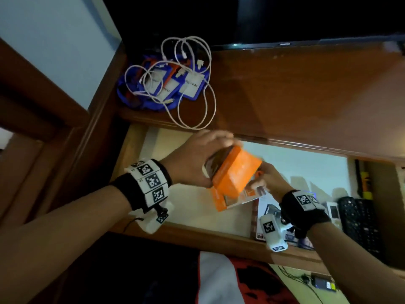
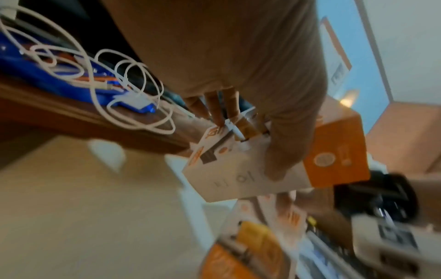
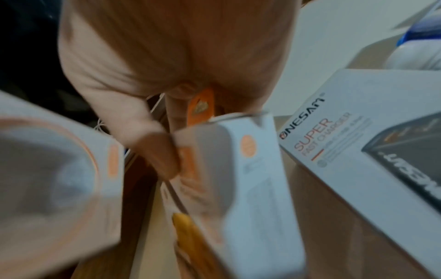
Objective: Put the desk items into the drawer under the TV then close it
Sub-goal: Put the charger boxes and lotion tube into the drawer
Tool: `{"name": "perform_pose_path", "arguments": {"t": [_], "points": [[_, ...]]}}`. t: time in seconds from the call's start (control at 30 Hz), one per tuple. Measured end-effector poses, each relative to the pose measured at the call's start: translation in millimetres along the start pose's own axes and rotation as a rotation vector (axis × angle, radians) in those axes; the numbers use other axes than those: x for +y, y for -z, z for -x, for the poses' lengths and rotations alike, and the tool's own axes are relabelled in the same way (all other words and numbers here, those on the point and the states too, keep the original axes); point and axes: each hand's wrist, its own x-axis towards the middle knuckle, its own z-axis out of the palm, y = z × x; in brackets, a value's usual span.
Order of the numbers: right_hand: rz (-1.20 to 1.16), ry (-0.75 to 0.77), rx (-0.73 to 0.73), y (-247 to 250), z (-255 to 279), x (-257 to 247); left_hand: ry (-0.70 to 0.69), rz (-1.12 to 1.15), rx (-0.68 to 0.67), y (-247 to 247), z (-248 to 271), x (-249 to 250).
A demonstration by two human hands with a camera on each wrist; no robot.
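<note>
An orange-and-white box [image 1: 237,173] was gripped by the curled fingers of the left hand [image 1: 192,159] above the open drawer [image 1: 188,216]. A second orange-and-white box [image 1: 238,199], just below, was pinched by the right hand [image 1: 268,179].

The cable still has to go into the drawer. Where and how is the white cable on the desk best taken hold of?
Probably from above, pinching the white cable where its loops bunch over the blue badge holders: one long loop trails toward the desk edge, so a bundled grab gathers most.

wooden desk [image 1: 306,88], white cables [image 1: 192,84], blue badges [image 1: 153,88]
</note>
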Motion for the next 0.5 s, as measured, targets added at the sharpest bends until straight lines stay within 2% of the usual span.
{"name": "perform_pose_path", "arguments": {"t": [0.17, 0.3, 0.4, 0.5], "points": [[0.059, -0.037, 0.042, -0.7, -8.2, -1.6, -0.006, -0.272, -0.359, -33.8, 35.7, -18.9], [0.135, -0.073, 0.020, -6.7, -6.9, -5.7, -0.002, -0.520, -0.599, -48.0, 42.5, -36.9], [0.186, -0.071, 0.005, -10.8, -13.6, 0.6, 0.018, -0.576, -0.650, -57.5, 42.1, -43.3], [0.308, -0.043, -0.003, -11.6, -21.9, 4.4, 0.101, -0.538, -0.590, -67.3, 43.5, -53.2]]}}
